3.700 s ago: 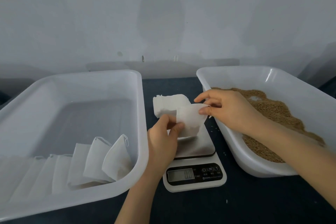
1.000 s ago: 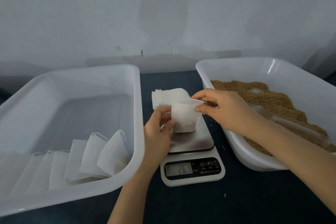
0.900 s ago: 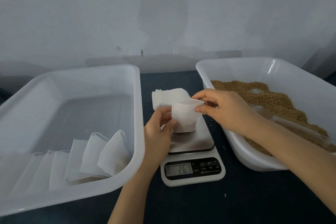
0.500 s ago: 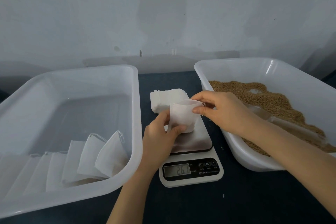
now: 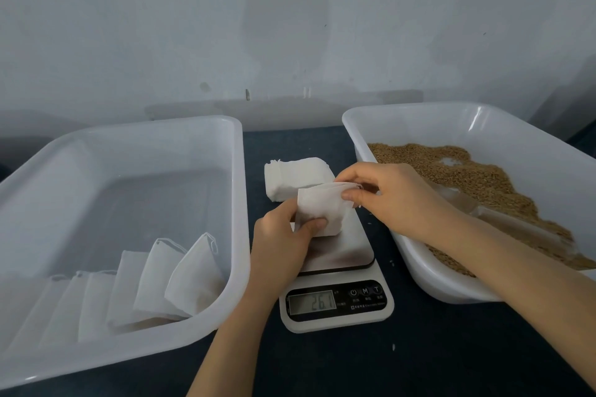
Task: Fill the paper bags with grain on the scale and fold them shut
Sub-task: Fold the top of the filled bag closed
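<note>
Fingers (image 5: 314, 223): I'm pinching the paper bag (image 5: 321, 211) from both sides, and neither hand is spreading wide.
Hidden: my left fingers are going behind the bag, so only the thumb is showing and I cannot tell how the rest are lying.
Bag's inside: its mouth is turning away from me, so I'm not seeing whether any grain is in it.
Cut off: my right forearm is running out of the lower right corner, and the left tub's (image 5: 238, 203) near end is slipping past the left edge.
Hard to make out: something translucent is lying on the grain (image 5: 483, 177) in the right tub (image 5: 419, 274); I cannot say what it is.
Left hand (image 5: 283, 245): thumb is pressing the bag's lower front, gripping it just above the scale (image 5: 342, 296).
Right hand (image 5: 396, 200): curled fingertips and thumb are nipping the bag's top right edge.
Bag: it's standing upright over the steel plate, seemingly touching it.
Display: it's showing what looks like 26.1.
Behind the bag: a stack of flat empty bags (image 5: 293, 177) is lying on the table (image 5: 419, 348).
Left tub: a row of white bags (image 5: 193, 277) is leaning along its near side.
</note>
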Motion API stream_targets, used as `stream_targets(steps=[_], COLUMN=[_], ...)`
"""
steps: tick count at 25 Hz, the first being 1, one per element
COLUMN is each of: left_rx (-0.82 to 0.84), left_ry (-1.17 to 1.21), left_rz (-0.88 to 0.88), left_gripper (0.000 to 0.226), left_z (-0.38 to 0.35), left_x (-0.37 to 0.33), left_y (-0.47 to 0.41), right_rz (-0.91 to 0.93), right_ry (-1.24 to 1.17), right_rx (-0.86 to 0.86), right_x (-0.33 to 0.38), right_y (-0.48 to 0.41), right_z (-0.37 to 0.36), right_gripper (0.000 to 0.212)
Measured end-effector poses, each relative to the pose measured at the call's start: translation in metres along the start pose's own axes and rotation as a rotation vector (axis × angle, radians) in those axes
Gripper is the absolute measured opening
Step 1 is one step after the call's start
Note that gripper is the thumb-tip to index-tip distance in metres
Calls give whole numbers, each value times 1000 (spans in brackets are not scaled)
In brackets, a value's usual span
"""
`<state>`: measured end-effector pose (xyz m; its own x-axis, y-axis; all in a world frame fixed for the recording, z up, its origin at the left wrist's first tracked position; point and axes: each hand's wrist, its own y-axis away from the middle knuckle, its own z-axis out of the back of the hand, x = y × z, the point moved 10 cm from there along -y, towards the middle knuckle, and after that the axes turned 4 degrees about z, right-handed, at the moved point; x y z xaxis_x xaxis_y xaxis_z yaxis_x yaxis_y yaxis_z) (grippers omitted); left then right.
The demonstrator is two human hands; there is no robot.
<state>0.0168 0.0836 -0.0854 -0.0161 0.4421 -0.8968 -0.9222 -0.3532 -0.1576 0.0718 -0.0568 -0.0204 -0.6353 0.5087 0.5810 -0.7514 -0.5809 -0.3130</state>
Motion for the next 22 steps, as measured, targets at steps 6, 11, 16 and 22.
stream_targets(steps=[6,11,16,22], left_rx=[14,58,101,44], left_ry=[195,509,577,325], left_rz=[35,-7,-20,139], left_gripper=[17,20,36,25], left_z=[4,1,-3,5], left_x=[0,-12,-20,-32], left_y=[1,8,14,39], right_rz=[-13,-40,4,73], right_ry=[-82,-44,-105,-140], right_rx=[-121,5,-25,21], right_x=[-1,2,9,18], right_y=[-2,1,1,7], right_z=[12,5,9,7], right_gripper=[12,29,23,8])
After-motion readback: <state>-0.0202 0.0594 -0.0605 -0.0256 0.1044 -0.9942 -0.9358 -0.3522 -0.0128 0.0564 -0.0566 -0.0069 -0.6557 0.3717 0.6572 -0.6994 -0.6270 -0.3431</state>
